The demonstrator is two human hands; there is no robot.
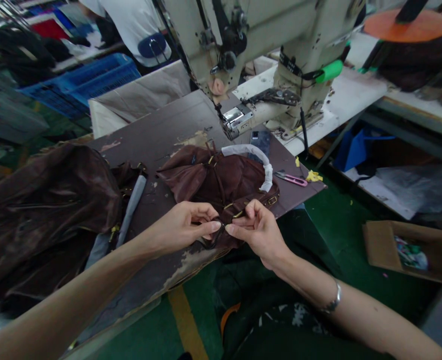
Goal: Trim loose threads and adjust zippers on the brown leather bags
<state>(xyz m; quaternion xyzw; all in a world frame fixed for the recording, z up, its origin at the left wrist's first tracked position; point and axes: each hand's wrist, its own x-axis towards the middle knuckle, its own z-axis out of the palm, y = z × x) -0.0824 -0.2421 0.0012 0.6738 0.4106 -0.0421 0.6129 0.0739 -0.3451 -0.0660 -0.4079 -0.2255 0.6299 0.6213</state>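
A brown leather bag point(239, 175) lies on the dark tabletop point(149, 145) in front of me, its handle point(268, 172) wrapped in white film. At the bag's near edge, my left hand point(190, 225) pinches a dark strip of it between thumb and fingers. Right beside it, my right hand point(256, 230) is closed in a similar pinch on the bag's edge, near a strap with a brass-coloured buckle. The thumb tips almost meet. My fingers partly hide the piece between them. Pink-handled thread snips point(292, 179) lie to the right of the bag.
A sewing machine point(303, 30) rises behind the bag, its arm end over the table. More brown bags point(66, 195) are piled at the left. A phone point(261, 142) lies near the machine. A cardboard box point(380, 245) stands on the floor at right; a person point(130, 30) is behind.
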